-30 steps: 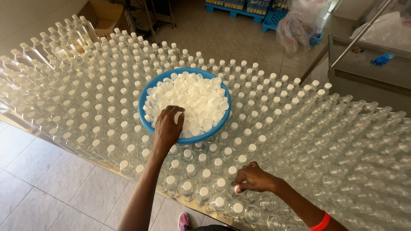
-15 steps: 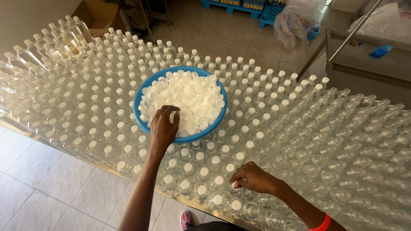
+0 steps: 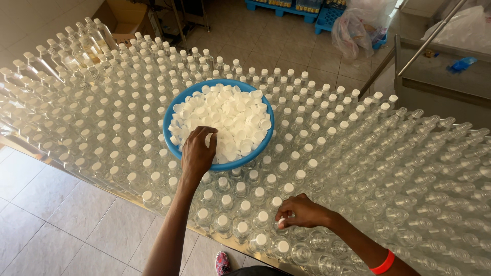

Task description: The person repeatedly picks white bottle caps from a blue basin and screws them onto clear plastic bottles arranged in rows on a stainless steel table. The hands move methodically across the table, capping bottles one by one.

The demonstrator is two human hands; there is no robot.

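White caps (image 3: 230, 120) heaped in blue bowl (image 3: 179, 107) atop massed clear bottles (image 3: 358, 163), left hand (image 3: 198, 153) curled into the caps at bowl's near edge, right hand (image 3: 304, 211) pinched on a near-row bottle top, red wristband (image 3: 382, 263) behind.

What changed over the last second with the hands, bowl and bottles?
The left hand moved from the bowl's near rim in among the white caps. The right hand stayed on a near-row bottle top. The blue bowl kept its place.

A brown cardboard box (image 3: 126, 20) stands on the floor at top left, apparently open.
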